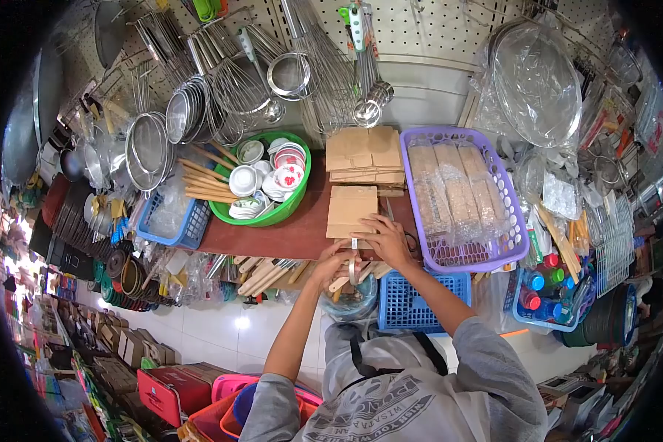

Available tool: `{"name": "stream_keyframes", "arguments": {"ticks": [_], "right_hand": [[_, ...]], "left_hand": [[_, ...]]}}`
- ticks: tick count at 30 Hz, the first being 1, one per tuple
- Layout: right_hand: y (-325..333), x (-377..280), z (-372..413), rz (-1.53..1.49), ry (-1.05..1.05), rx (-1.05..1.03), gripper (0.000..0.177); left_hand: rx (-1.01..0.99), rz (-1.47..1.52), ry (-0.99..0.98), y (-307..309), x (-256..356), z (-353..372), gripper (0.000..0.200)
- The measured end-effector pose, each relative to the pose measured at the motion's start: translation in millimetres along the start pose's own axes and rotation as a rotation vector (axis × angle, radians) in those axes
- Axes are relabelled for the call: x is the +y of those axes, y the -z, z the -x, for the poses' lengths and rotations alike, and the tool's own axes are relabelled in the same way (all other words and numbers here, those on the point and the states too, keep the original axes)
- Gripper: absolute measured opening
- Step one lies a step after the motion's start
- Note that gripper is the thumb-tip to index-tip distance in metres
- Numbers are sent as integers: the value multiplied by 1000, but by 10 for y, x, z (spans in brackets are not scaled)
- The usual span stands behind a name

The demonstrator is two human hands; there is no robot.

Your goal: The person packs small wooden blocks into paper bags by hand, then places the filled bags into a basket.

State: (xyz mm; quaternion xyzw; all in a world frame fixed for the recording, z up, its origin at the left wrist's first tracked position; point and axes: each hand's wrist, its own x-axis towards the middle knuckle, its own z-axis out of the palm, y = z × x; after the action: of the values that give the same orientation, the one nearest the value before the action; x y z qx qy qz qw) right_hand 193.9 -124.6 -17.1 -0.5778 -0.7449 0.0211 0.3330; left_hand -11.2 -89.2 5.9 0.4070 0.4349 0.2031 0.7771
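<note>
My left hand (pixel 331 266) is closed around a roll of clear tape (pixel 354 271), held upright just off the front edge of the brown table. From the roll a short strip of tape stretches upward. At its upper end, my right hand (pixel 385 239) pinches the strip between bent fingers. Directly behind both hands lies a flat piece of brown cardboard (pixel 351 208), partly under my right fingertips. Behind that sits a stack of folded cardboard (pixel 365 153). Dark scissor handles (pixel 411 241) show beside my right wrist, partly hidden.
A green basin (pixel 300 193) of small bowls and wooden handles stands left; a purple basket (pixel 449 264) with bubble-wrapped packs stands right. Whisks and strainers (pixel 149 151) hang behind. Below the table edge are a blue basket (pixel 425 298) and wooden-handled tools (pixel 261 277).
</note>
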Motion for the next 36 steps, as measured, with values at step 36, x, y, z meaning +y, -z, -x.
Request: {"name": "stream_keyframes", "arguments": {"ticks": [36], "right_hand": [[143, -252, 238, 13, -676, -71, 70]], "left_hand": [[-242, -148, 13, 230, 11, 41, 57]]}}
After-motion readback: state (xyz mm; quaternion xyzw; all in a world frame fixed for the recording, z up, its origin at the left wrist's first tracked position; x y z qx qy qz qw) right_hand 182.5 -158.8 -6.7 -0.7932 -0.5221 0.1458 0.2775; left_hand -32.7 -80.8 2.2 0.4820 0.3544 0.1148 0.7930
